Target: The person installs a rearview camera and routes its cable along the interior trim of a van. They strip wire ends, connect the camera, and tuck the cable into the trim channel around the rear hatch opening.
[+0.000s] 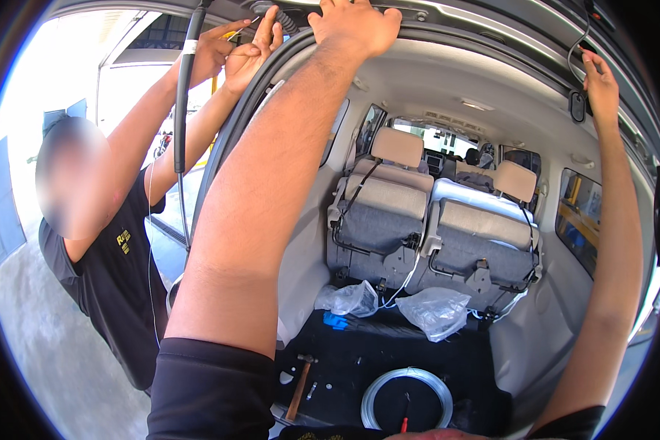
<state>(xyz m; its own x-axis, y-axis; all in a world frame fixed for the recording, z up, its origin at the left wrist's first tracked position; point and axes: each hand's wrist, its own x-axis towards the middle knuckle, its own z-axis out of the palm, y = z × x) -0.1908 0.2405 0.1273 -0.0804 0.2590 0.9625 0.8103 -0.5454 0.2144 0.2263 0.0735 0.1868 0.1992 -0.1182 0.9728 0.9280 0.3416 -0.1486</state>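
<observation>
My left hand (353, 28) reaches up to the upper edge of the car's rear opening, its back toward me. Thumb and fingers are spread against the frame, with some fingertips cut off by the picture's top. At the upper right my right hand (601, 84) is raised beside the raised tailgate, fingertips pinched at a thin black cable (570, 57). Just below those fingertips hangs a black oval fitting (577, 107). Left of my left hand, a ribbed black rubber sleeve (280, 17) sits by the door frame, near a co-worker's hands (243, 62).
A co-worker in a dark shirt (110, 293) stands at left, behind a gas strut (188, 81). On the cargo floor lie a wire coil (367, 400), a red-handled tool (405, 424), a hammer (298, 392) and plastic bags (436, 312). Folded seats (378, 220) stand beyond.
</observation>
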